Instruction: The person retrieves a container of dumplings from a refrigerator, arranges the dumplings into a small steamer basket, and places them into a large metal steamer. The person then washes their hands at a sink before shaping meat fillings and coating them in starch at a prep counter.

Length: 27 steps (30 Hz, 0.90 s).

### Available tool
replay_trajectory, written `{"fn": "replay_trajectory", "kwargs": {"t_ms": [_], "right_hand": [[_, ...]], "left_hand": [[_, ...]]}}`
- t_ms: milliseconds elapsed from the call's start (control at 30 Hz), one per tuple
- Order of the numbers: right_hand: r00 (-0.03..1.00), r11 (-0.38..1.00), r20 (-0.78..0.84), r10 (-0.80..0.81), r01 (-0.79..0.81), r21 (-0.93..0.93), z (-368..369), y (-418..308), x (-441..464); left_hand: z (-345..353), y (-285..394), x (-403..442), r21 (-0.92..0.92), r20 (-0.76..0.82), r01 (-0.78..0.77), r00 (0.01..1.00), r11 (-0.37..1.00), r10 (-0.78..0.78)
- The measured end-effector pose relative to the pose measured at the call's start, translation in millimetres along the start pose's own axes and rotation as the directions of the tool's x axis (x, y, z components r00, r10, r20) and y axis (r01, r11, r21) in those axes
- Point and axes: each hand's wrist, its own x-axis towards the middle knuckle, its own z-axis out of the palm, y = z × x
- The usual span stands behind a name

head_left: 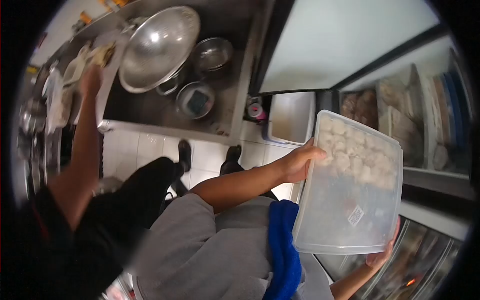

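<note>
Floor: pale square tiles (125, 150), seen below and to the left of the left hand (302, 162), smooth and a little shiny
Counter: dull steel with a raised rim (165, 130), far to the left of the grip
On the counter: a wide round colander (160, 47), shiny and dotted with small holes; just beside it a round pan (212, 54) and a small round bowl (192, 102) with a dark square shape in it
Tub: pale, box-shaped, with smooth walls (292, 117), just beyond the left hand
Cabinet: stands open to the right of the grip, with a grey ledge (435, 177); inside are bags (400, 110), wrinkled and pale
Box: a flat rectangle of cloudy clear plastic (345, 200) with rounded corners, tilted, held in front of the body
In the box: pale round lumps (355, 155) in close rows at the far half, with a soft, uneven look
Label: small, white, printed (356, 216), between the two hands
Grip: both hands are clamped on the box, the left thumb over its left edge, the right hand (382, 255) at the near right corner
Towel: thick blue cloth (284, 245), near the box, against a grey shirt (210, 245)
Co-worker: a person in black, with a bare forearm (85, 135), well apart from the grip
</note>
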Motion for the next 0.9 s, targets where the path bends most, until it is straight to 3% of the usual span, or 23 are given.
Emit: {"fn": "replay_trajectory", "kwargs": {"t_ms": [67,133,167,200,300,367,467,633,700,733,767,833,900], "right_hand": [[0.998,0.998,0.029,0.053,-0.053,-0.014,-20,19,15],[0.96,0.963,0.097,0.261,-0.266,0.048,-28,32,51],[0.947,0.959,0.178,0.266,-0.279,0.054,-18,36,77],[0.941,0.988,0.303,0.151,-0.154,-0.015,-25,58,80],[0.927,0.983,0.337,0.163,-0.124,-0.136,29,28,118],[0.793,0.861,0.458,0.402,-0.498,0.105,66,29,149],[0.738,0.866,0.569,0.363,-0.492,0.087,115,53,148],[0.605,0.823,0.696,0.387,-0.567,0.035,190,65,149],[0.456,0.744,0.781,0.426,-0.668,-0.016,199,79,155],[0.463,0.749,0.782,0.417,-0.663,-0.006,201,85,156],[0.472,0.763,0.785,0.402,-0.647,-0.001,204,93,154],[0.475,0.776,0.791,0.386,-0.631,0.0,206,114,153],[0.443,0.775,0.815,0.373,-0.631,-0.011,206,135,153]], "left_hand": [[2,19,-19,-0.012,0.067,-0.083,0.994,0.997,0.083],[9,50,-39,0.045,-0.021,-0.193,0.981,0.98,0.195],[14,65,-46,0.087,-0.072,-0.224,0.971,0.971,0.23],[18,55,-55,0.162,-0.102,-0.267,0.953,0.95,0.286],[43,105,-89,0.156,-0.227,-0.294,0.918,0.943,0.324],[31,121,-96,0.184,-0.257,-0.345,0.887,0.92,0.384],[19,119,-131,0.192,-0.369,-0.352,0.839,0.916,0.4],[-18,123,-174,0.232,-0.339,-0.4,0.821,0.887,0.459],[-36,120,-179,0.286,-0.431,-0.372,0.773,0.883,0.465],[-30,117,-182,0.227,-0.528,-0.366,0.733,0.903,0.43],[-27,111,-183,0.232,-0.522,-0.363,0.737,0.903,0.43],[-23,93,-185,0.45,-0.597,-0.342,0.573,0.825,0.562],[-40,69,-192,0.509,-0.574,-0.337,0.553,0.792,0.604]]}}
